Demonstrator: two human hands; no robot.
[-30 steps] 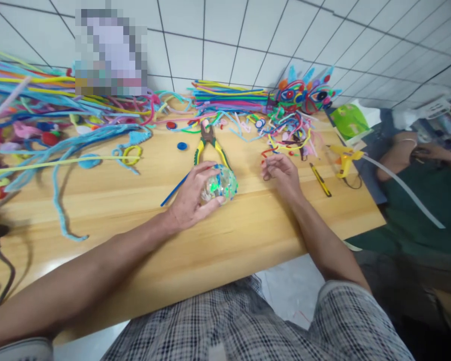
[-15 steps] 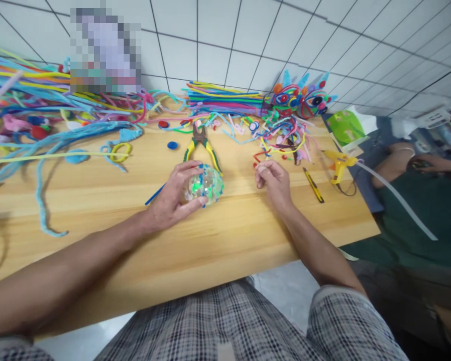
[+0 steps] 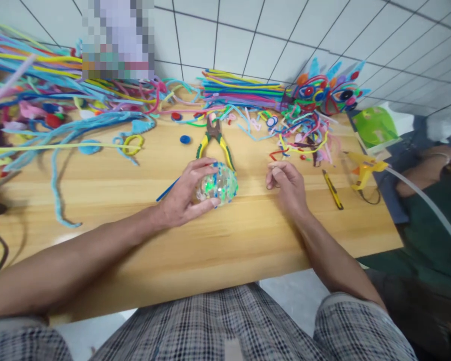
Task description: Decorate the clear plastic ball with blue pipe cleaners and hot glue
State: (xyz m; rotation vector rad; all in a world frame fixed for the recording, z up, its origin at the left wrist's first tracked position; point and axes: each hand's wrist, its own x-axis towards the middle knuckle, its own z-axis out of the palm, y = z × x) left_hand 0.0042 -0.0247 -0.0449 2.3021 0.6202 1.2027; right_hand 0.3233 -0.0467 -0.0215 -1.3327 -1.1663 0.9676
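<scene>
My left hand [image 3: 184,193] is wrapped round a clear ball [image 3: 221,186] with green and blue patches, which rests on the table. Just beyond the ball lie pliers [image 3: 213,134] with yellow and green handles, their jaws pointing away from me. Part of a blue pipe cleaner [image 3: 167,190] shows beside the left hand. My right hand [image 3: 288,186] is above the table to the right of the ball, its fingers curled in and thumb pressed to them. Whether anything sits in that pinch is too small to make out.
Colourful pipe cleaners [image 3: 244,93] lie along the wall, with a larger heap at left. Two decorated masks [image 3: 325,93] stand at the back right. A yellow utility knife [image 3: 332,189] and a yellow glue gun [image 3: 366,168] lie on the right. Another person's arm [image 3: 424,168] is beyond the table edge.
The whole view has shifted, so things appear further right. My left hand still holds the ball, and my right hand stays curled in about the same place over the table.
</scene>
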